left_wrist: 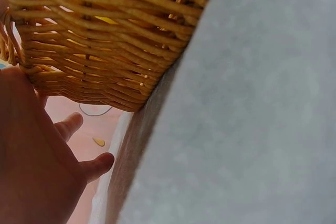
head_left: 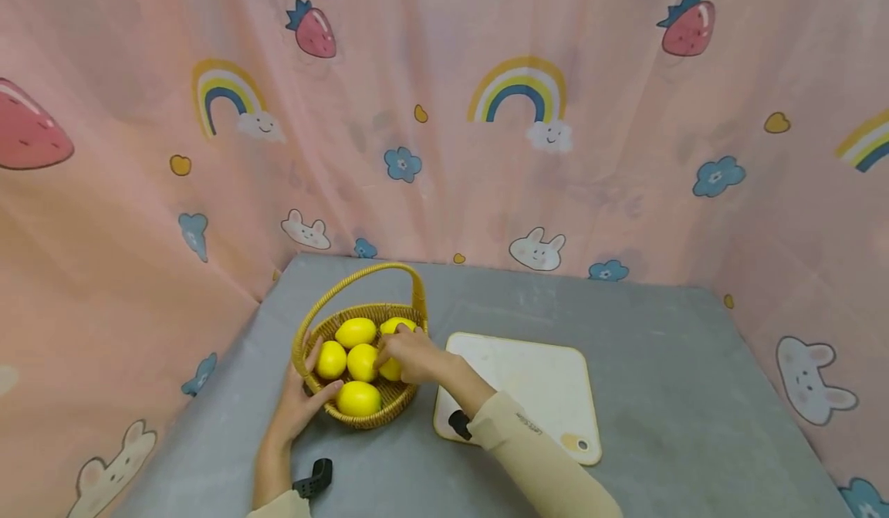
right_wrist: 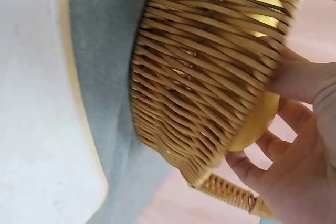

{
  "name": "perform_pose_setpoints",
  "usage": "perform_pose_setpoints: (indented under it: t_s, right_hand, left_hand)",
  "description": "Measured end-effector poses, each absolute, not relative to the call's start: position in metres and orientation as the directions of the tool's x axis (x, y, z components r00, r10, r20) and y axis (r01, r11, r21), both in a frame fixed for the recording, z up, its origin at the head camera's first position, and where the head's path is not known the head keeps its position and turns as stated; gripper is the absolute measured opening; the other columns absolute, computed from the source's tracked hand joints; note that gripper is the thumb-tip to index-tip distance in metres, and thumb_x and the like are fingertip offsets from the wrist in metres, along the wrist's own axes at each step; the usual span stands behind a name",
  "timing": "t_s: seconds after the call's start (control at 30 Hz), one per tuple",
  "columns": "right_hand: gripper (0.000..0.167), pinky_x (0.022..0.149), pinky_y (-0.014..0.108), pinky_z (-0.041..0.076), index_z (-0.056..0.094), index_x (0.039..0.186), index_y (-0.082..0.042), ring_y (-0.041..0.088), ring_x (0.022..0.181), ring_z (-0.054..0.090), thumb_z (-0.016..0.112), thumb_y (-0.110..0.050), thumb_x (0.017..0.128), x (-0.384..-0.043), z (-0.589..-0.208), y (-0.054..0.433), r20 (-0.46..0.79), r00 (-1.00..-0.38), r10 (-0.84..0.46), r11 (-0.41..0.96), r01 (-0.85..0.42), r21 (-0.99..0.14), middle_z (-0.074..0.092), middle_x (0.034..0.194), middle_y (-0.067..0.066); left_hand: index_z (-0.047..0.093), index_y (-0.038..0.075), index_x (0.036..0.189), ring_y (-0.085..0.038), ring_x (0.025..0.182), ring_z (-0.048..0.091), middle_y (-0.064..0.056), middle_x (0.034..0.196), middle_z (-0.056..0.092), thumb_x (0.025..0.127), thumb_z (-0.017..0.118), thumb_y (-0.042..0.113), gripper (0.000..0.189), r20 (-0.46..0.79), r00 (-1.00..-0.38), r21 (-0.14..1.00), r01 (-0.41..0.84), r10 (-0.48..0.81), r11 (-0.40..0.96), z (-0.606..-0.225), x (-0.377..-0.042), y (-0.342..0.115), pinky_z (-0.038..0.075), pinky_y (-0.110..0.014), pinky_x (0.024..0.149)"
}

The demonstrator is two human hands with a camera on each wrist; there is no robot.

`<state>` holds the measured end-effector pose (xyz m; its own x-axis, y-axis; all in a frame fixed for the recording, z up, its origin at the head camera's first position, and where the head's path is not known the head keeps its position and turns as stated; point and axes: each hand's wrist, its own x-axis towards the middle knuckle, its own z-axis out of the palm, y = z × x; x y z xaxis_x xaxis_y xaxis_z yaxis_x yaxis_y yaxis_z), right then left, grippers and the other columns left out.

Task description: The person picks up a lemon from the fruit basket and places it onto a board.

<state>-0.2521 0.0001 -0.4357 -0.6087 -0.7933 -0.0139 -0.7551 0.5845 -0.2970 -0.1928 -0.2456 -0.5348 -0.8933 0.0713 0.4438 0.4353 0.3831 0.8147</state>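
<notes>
Several yellow lemons (head_left: 357,401) lie in a woven wicker basket (head_left: 368,419) with a tall arched handle. On the basket's left side, my left hand (head_left: 295,406) rests against the rim, thumb and fingers spread apart. Two of its fingers (left_wrist: 98,166) stick out straight below the weave in the left wrist view. My right hand (head_left: 411,354) reaches over the right rim from above. In the right wrist view its thumb and curled fingers (right_wrist: 245,167) are around a lemon (right_wrist: 258,124) at the rim. The hand partly hides the lemons beneath it.
Right of the basket a white cutting board (head_left: 531,379) with a yellowish edge lies flat on the grey table (head_left: 667,394), partly under my right forearm. A pink patterned curtain (head_left: 444,194) surrounds the table's back and sides.
</notes>
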Motion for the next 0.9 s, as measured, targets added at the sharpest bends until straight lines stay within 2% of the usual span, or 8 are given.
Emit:
perform_pose_setpoints:
  t_s: [0.1,0.17,0.23,0.33,0.5,0.7,0.9]
  right_hand:
    - [0.038,0.095,0.040,0.042,0.074,0.120,-0.008,0.026,0.113,0.054,0.073,0.006,0.084,-0.254,-0.430,0.013,0.113,-0.585,-0.803,0.472,-0.741,-0.477,0.065,0.123,0.008]
    - [0.038,0.099,0.038,0.043,0.070,0.124,-0.002,0.028,0.117,0.054,0.074,0.001,0.087,-0.255,-0.427,0.023,0.180,-0.601,-0.779,0.390,-0.689,-0.611,0.064,0.126,0.012]
    - [0.041,0.100,0.040,0.044,0.066,0.128,0.000,0.029,0.120,0.054,0.075,-0.003,0.088,-0.256,-0.425,0.035,0.227,-0.644,-0.730,0.320,-0.616,-0.720,0.063,0.128,0.014]
    - [0.044,0.095,0.042,0.049,0.065,0.130,0.000,0.029,0.115,0.057,0.076,-0.009,0.088,-0.257,-0.425,0.057,0.268,-0.722,-0.638,0.250,-0.523,-0.815,0.064,0.128,0.013]
    - [0.043,0.086,0.040,0.051,0.066,0.129,-0.001,0.028,0.107,0.058,0.076,-0.014,0.089,-0.259,-0.427,0.109,0.289,-0.814,-0.504,0.256,-0.460,-0.850,0.067,0.125,0.010]
    - [0.041,0.084,0.041,0.050,0.066,0.128,0.001,0.033,0.104,0.057,0.075,-0.011,0.089,-0.250,-0.436,0.183,0.271,-0.902,-0.336,0.365,-0.389,-0.846,0.067,0.122,0.016]
    - [0.039,0.076,0.034,0.051,0.064,0.125,0.007,0.036,0.097,0.057,0.073,-0.009,0.091,-0.239,-0.458,0.248,0.251,-0.948,-0.198,0.505,-0.318,-0.802,0.065,0.119,0.024]
  left_hand:
    - [0.032,-0.002,0.153,-0.053,0.144,0.004,-0.028,0.162,0.008,0.082,0.075,-0.001,0.084,0.443,-0.894,0.814,0.434,0.072,0.385,-0.536,-0.193,-0.246,0.006,-0.075,0.105]
    - [0.032,-0.003,0.153,-0.053,0.144,0.003,-0.028,0.162,0.008,0.082,0.075,-0.001,0.084,0.442,-0.894,0.812,0.435,0.075,0.390,-0.536,-0.193,-0.246,0.006,-0.075,0.105]
    - [0.032,-0.004,0.153,-0.053,0.144,0.003,-0.030,0.161,0.007,0.082,0.075,-0.002,0.083,0.446,-0.891,0.809,0.440,0.079,0.391,-0.536,-0.193,-0.246,0.005,-0.075,0.105]
    - [0.032,-0.006,0.152,-0.054,0.143,0.003,-0.033,0.160,0.008,0.081,0.074,-0.002,0.083,0.459,-0.884,0.802,0.453,0.083,0.390,-0.536,-0.193,-0.246,0.005,-0.075,0.105]
    - [0.031,-0.008,0.151,-0.056,0.143,0.003,-0.034,0.159,0.008,0.080,0.074,-0.004,0.083,0.483,-0.871,0.794,0.480,0.093,0.373,-0.534,-0.194,-0.243,0.004,-0.073,0.106]
    - [0.031,-0.007,0.152,-0.055,0.144,0.002,-0.026,0.163,0.007,0.080,0.073,-0.005,0.083,0.462,-0.883,0.811,0.459,0.083,0.363,-0.532,-0.189,-0.242,0.003,-0.072,0.107]
    - [0.031,-0.006,0.152,-0.054,0.144,0.001,-0.027,0.162,0.006,0.080,0.073,-0.006,0.084,0.456,-0.886,0.817,0.456,0.088,0.354,-0.533,-0.188,-0.242,0.002,-0.073,0.106]
